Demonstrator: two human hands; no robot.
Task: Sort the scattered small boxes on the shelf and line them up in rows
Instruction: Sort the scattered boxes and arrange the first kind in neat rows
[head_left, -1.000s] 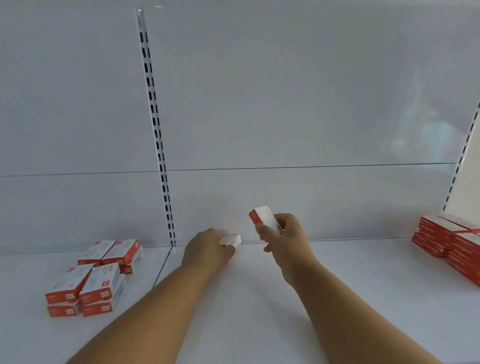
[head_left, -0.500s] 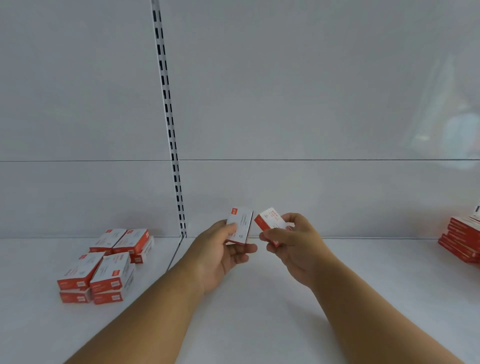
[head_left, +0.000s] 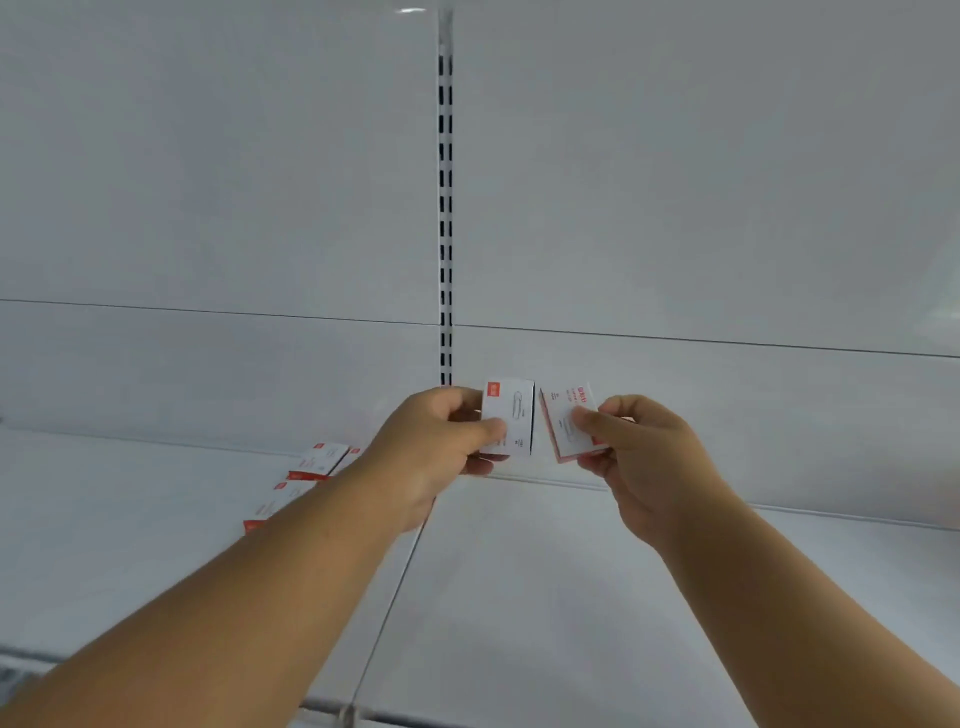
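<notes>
Two bare forearms, no sleeves.
The left hand (head_left: 434, 452) and right hand (head_left: 647, 462) wear no gloves, rings or watch.

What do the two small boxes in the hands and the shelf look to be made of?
The box in the left hand and the box in the right hand: likely thin printed card, matt, with sharp folded edges. The shelf: probably white-painted sheet metal, with a faint sheen, a straight seam and a slotted upright.

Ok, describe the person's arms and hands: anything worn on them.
Both forearms are bare as far as the view shows, with no sleeves in sight. The left hand and right hand wear no gloves, and no rings, watch or bracelet are visible.
</notes>
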